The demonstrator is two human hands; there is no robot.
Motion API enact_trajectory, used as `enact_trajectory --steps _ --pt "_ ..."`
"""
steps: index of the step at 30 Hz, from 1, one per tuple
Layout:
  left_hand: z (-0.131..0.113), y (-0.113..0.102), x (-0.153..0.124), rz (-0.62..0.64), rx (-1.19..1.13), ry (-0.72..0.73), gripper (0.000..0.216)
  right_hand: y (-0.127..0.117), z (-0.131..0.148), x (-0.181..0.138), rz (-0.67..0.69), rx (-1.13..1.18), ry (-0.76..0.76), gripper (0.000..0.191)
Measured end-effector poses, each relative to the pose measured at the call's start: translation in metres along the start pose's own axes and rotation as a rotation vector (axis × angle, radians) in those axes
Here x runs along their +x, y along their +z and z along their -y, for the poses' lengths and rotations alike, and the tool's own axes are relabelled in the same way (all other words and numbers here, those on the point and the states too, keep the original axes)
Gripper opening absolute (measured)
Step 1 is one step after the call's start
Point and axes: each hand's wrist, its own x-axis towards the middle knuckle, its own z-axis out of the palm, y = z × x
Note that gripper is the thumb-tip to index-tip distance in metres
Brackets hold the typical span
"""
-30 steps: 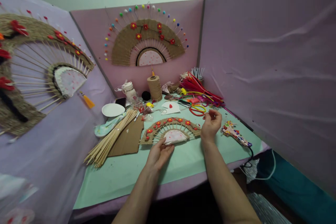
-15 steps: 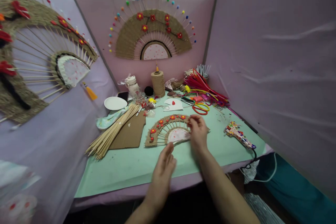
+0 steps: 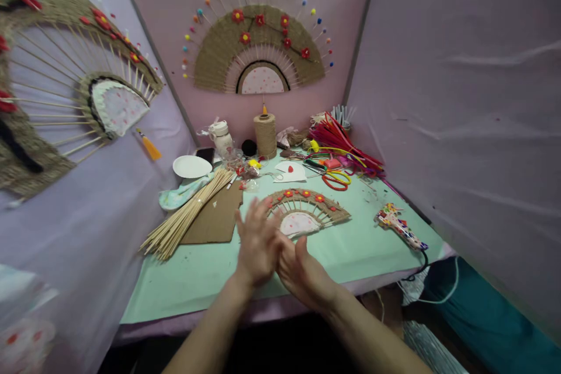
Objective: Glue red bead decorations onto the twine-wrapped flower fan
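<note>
Both my hands hover over the front of the table, meeting in front of a small twine fan. My left hand (image 3: 258, 245) is raised with its fingers spread, a little blurred. My right hand (image 3: 302, 272) touches it near the palm, fingers stretched out and thumb up. Neither holds anything that I can see. The fan (image 3: 335, 211) lies flat, with a twine band, thin sticks, red flowers with yellow-orange centres and a white spotted half-round base. My left hand covers the fan's left end.
At left, a bundle of sticks (image 3: 193, 210) lies across cardboard (image 3: 225, 225) beside a white plate (image 3: 191, 167). A twine spool (image 3: 265, 137), scissors (image 3: 336, 180) and red pipe cleaners (image 3: 339, 140) stand or lie behind. A patterned glue gun (image 3: 401, 227) lies at right. Larger fans hang on the walls.
My right hand has left the fan's right side and moved down and left to meet my left hand. My left hand has risen and spread its fingers. The fan stays on the table.
</note>
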Motion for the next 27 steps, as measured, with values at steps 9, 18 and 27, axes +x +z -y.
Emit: enact_trajectory --steps 9,18,27 --pt "0.033 -0.043 0.052 -0.321 0.645 0.051 0.049 -0.004 0.029 -0.015 0.303 -0.137 0.072 0.028" --pt "0.028 -0.016 0.097 -0.135 0.665 0.035 0.027 -0.098 0.073 0.046 -0.506 -0.807 -0.310 0.044" --pt "0.065 -0.022 0.100 -0.218 0.688 0.008 0.021 -0.170 0.092 0.200 -0.477 -1.505 -0.052 0.026"
